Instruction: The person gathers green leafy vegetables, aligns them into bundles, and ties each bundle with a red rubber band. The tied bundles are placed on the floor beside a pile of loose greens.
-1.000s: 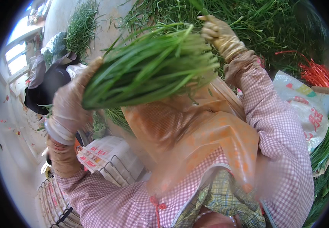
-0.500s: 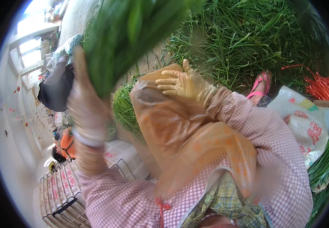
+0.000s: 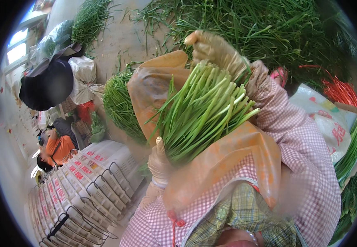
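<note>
My gloved left hand (image 3: 160,164) is closed round the leafy end of a bunch of garlic chives (image 3: 205,113), its thumb up along the side. The bunch lies over my lap, its pale stem ends fanned toward the right. Just beyond the stems is my gloved right hand (image 3: 219,51), its fingers curled in; whatever it may hold is hidden. An orange translucent apron (image 3: 223,150) covers my lap under the bunch. A big heap of loose chives (image 3: 265,33) spreads on the floor beyond my right hand.
Beside my left knee lies another pile of chives (image 3: 122,105). Stacked white crates (image 3: 79,177) stand at lower left, near a person in orange (image 3: 61,148). A person in a dark hat (image 3: 46,84) is farther off. Red ties (image 3: 343,92) and a plastic bag (image 3: 324,127) lie at right.
The bunch has come down from high at the upper left onto my lap, with my left hand on it. My right hand, flat before, has moved up and curled its fingers.
</note>
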Action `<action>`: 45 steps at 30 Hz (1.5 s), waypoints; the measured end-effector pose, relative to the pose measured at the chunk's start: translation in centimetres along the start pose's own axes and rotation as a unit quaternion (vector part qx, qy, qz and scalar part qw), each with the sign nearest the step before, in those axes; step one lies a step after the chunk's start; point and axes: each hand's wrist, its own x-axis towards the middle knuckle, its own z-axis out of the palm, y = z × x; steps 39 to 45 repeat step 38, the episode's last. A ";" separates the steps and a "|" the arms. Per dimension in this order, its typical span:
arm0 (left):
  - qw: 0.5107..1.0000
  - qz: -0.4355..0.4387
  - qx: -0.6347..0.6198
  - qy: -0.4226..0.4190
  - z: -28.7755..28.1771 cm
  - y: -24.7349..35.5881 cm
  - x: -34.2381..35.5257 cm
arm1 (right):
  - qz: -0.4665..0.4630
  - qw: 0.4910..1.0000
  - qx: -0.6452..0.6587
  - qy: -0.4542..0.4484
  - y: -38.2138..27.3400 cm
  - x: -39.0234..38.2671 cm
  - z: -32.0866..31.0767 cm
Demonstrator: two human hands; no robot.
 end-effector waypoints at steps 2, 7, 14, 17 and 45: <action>1.000 0.007 -0.001 0.002 0.3 -0.2 0.1 | -0.037 0.990 -0.120 -0.070 -4.4 -0.1 0.0; 0.999 -0.016 0.027 -0.010 0.0 0.0 -0.4 | -0.073 0.916 -0.379 0.105 -12.8 -2.9 0.3; 0.998 -0.013 0.025 -0.049 -0.6 -0.1 -0.2 | 0.105 0.870 -0.482 0.016 -1.9 -2.2 -4.0; 0.998 -0.027 0.015 -0.046 -0.8 -0.1 -0.6 | 0.035 0.925 -0.356 0.128 -5.0 -2.4 -3.8; 0.996 -0.017 -0.028 -0.087 -2.1 -0.4 0.9 | 0.249 0.653 -0.693 -0.178 -3.6 0.7 5.8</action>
